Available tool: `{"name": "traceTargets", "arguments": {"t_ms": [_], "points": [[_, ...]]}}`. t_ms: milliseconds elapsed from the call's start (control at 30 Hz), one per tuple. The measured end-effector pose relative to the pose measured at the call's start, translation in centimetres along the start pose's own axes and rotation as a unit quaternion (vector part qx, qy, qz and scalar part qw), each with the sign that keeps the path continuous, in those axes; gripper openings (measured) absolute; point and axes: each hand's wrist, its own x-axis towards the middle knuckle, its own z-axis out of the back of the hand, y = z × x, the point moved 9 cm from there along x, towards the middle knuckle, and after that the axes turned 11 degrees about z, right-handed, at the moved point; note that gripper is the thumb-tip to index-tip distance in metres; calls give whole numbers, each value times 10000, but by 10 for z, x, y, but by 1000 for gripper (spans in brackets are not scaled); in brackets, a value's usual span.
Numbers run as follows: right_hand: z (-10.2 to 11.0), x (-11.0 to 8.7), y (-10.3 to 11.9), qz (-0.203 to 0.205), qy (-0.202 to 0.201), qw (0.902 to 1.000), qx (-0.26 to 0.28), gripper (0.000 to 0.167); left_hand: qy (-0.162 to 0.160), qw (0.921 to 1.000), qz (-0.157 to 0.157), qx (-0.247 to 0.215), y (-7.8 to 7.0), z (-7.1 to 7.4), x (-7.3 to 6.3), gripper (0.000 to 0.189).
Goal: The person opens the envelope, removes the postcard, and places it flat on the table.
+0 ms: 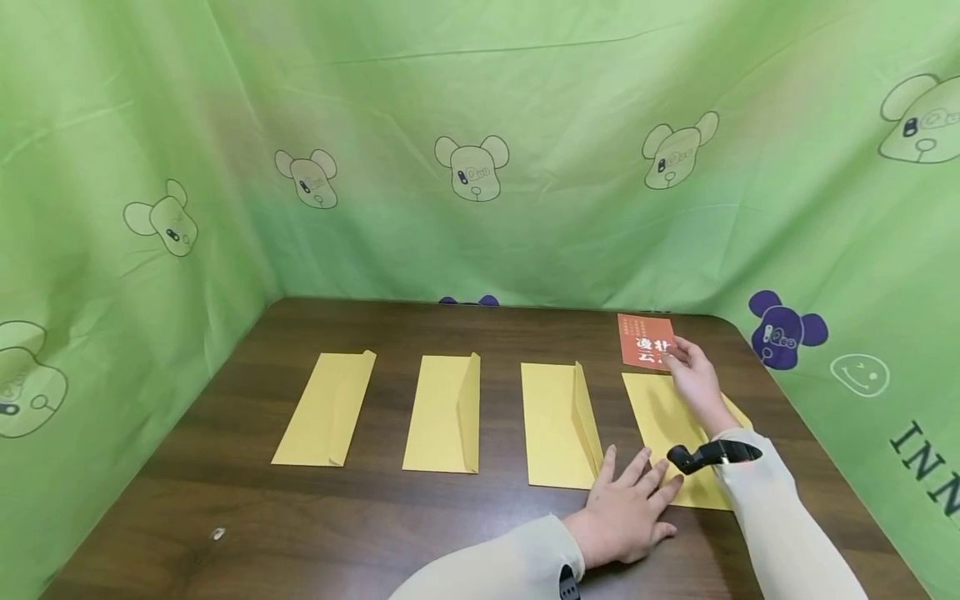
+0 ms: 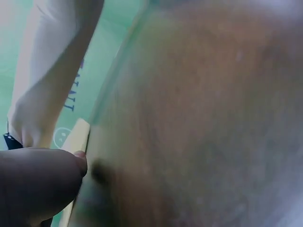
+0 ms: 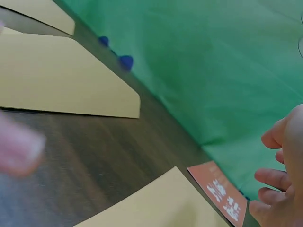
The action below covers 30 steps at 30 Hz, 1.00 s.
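A red card with white characters lies at the back right of the table. My right hand is at its right edge, thumb and fingertips overlapping the card in the head view. In the right wrist view the loosely bent fingers appear beside the card, not around it. Just in front of the card lies a yellow envelope, partly hidden by my right forearm. My left hand is spread palm down, fingertips over this envelope's lower left part. In the left wrist view a blurred digit is near the table.
Three more yellow envelopes lie in a row to the left: a far-left one, a middle one and a nearer one, their flaps along the right side. A small white scrap is at front left. Green curtain surrounds the brown table.
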Motion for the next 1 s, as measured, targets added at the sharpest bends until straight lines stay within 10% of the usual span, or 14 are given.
{"name": "traceTargets", "arguments": {"t_ms": [433,1000], "points": [[3,-29,25,562,-10,9984,-111,54,-324,9994,-6,-99,27,20,-8,73],[-50,-81,61,1255,1072,9833,-761,55,-438,9825,1112,-1431,134,2,-26,81]]}}
